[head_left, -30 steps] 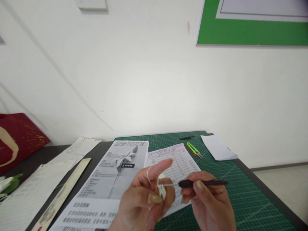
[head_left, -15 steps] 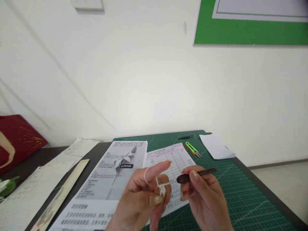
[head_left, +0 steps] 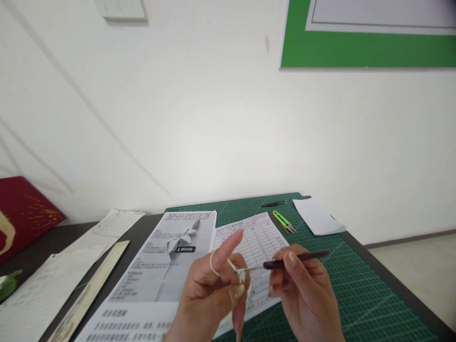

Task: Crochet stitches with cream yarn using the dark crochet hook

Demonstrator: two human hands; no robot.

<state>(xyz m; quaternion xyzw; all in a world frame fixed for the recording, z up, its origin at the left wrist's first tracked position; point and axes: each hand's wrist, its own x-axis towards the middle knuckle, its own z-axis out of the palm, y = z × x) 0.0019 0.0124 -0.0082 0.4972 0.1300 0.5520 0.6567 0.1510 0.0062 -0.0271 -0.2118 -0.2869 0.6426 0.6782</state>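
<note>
My right hand (head_left: 306, 285) grips a crochet hook (head_left: 297, 260) by its dark brown handle. The hook's thin metal shaft points left and meets a small piece of white crochet (head_left: 241, 274). Thumb and fingers of my left hand (head_left: 217, 285) pinch this piece, which they partly cover. White yarn (head_left: 213, 263) loops round the raised left index finger and runs down to the hook's tip. Beneath both hands lie a printed sheet with a flower picture (head_left: 178, 251) and a lined chart sheet (head_left: 260, 232).
On the green cutting mat (head_left: 359, 285) lie green thread snips (head_left: 283, 220), black tweezers (head_left: 273, 204) and a white paper (head_left: 318, 216). To the left are handwritten sheets (head_left: 53, 275), a long pale strip (head_left: 96, 285), a red bag (head_left: 26, 211) and something green (head_left: 10, 284).
The hook's shaft now shows longer between the handle and the white piece, and the yarn slants more directly from index finger to hook. The camera view has shifted slightly right.
</note>
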